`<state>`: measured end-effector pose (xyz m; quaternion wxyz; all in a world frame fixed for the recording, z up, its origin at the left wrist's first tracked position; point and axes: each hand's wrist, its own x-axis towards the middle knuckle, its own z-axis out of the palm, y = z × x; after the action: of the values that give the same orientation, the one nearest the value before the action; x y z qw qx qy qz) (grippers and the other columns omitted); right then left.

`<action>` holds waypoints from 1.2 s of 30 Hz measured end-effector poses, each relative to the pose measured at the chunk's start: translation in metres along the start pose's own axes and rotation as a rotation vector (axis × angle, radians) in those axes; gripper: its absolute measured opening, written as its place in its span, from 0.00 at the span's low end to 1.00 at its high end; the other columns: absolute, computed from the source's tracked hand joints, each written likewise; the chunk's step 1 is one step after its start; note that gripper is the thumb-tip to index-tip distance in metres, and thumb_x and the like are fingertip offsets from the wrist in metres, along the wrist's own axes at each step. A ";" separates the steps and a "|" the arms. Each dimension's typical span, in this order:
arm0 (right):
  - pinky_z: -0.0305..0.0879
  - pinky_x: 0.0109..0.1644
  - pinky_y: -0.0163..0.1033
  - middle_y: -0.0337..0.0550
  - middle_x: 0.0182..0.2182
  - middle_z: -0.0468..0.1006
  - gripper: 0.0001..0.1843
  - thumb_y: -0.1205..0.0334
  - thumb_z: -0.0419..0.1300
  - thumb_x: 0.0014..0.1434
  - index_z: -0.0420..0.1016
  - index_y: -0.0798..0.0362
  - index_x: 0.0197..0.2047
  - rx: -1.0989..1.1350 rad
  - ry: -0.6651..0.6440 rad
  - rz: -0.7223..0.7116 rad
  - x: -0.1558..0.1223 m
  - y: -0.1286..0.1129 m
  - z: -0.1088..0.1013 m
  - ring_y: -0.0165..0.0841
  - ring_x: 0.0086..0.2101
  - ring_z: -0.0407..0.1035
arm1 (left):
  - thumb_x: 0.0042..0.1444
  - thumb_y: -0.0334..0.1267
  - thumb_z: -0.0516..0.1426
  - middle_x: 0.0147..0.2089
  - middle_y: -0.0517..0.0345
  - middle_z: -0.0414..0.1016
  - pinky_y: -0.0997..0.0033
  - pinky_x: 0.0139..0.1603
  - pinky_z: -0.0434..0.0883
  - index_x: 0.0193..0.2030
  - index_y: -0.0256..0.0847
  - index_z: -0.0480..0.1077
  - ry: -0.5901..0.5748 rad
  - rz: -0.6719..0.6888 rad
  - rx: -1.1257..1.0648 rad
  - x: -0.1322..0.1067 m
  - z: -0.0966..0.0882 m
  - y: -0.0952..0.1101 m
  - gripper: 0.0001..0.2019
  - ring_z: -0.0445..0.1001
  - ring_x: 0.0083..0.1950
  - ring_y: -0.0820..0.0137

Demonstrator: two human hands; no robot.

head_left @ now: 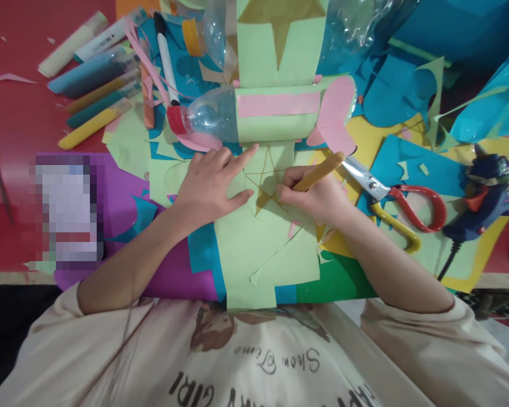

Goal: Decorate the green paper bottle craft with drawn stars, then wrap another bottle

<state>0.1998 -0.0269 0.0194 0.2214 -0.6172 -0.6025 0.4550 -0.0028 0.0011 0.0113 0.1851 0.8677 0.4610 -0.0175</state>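
Note:
A light green sheet of paper [241, 237] lies in front of me with a star outline [263, 175] drawn on it, its lower part coloured brownish gold. My right hand [309, 195] grips a mustard-coloured marker [320, 171], its tip hidden by the fingers near the star. My left hand [216, 183] rests flat on the paper at the star's left, thumb and forefinger spread. Just beyond lies a clear plastic bottle [214, 116] with a red cap, wrapped in green paper with a pink strip and pink heart-like shapes. Farther back is a green piece [297, 56] bearing a filled gold star.
Scissors [375, 189] with red and yellow handles lie right of my hand, beside a blue glue gun [483, 203]. Several markers [97, 96] lie at upper left. A blurred-out phone-like object [68, 209] sits on purple paper at left. Blue paper scraps [419, 169] are scattered around.

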 end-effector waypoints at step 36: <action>0.51 0.26 0.35 0.32 0.15 0.59 0.17 0.63 0.57 0.50 0.51 0.50 0.17 0.099 0.136 -0.040 -0.001 0.002 0.003 0.24 0.20 0.53 | 0.60 0.48 0.53 0.47 0.49 0.65 0.56 0.51 0.62 0.71 0.44 0.52 0.016 0.006 0.014 -0.001 0.001 -0.001 0.33 0.65 0.50 0.55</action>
<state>0.1987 -0.0286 0.0167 0.3012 -0.6228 -0.5750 0.4368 -0.0036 0.0005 0.0099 0.1754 0.8704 0.4598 -0.0131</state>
